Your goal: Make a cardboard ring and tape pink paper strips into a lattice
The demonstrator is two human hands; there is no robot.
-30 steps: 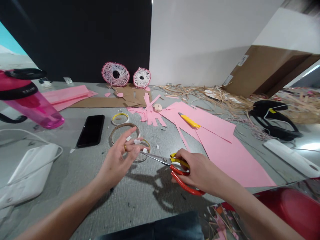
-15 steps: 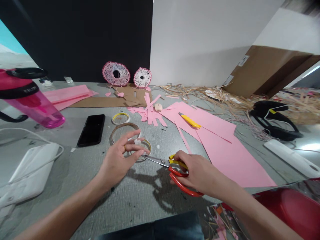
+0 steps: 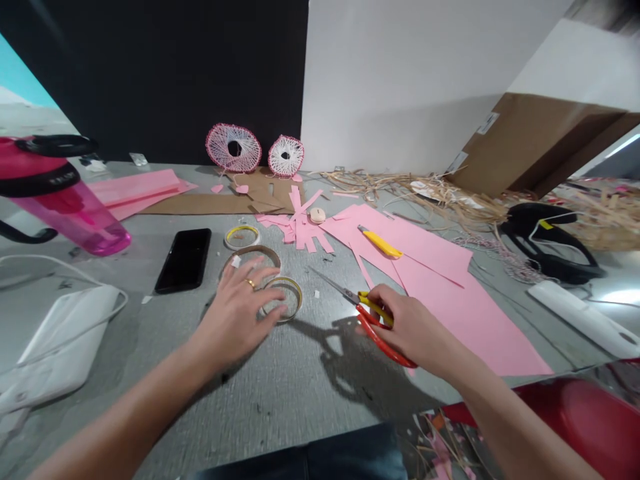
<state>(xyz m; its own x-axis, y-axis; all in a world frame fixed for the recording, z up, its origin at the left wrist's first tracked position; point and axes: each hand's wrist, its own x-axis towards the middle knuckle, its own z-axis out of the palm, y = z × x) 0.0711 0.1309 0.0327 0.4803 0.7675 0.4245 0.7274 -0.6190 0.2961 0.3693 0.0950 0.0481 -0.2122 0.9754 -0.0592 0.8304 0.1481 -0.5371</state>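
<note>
My right hand [image 3: 407, 327] is wrapped round the red and yellow handles of a pair of scissors [image 3: 353, 296]. The blades point up and left above the grey table and look closed. Over the rolls of tape, my left hand [image 3: 237, 303] is open with fingers spread, a ring on one of them. Under its fingertips lies a brown ring [image 3: 256, 249]; a yellow-lined tape roll [image 3: 295, 291] sits by the thumb and forefinger. A small white bit of tape [image 3: 236, 261] is at a fingertip; whether it sticks there I cannot tell.
Another tape roll [image 3: 243, 236] and a black phone [image 3: 184, 261] lie to the left, near a pink bottle [image 3: 95, 217]. Pink paper [image 3: 465, 313] with a yellow cutter [image 3: 381, 242] covers the right. Two string-wound rings [image 3: 233, 148] stand at the back beside brown strips [image 3: 400, 187].
My left hand has opened from a pinch and moved left and down over the rolls. The scissors have moved right, away from the left fingers, and their blades tilt further up.
</note>
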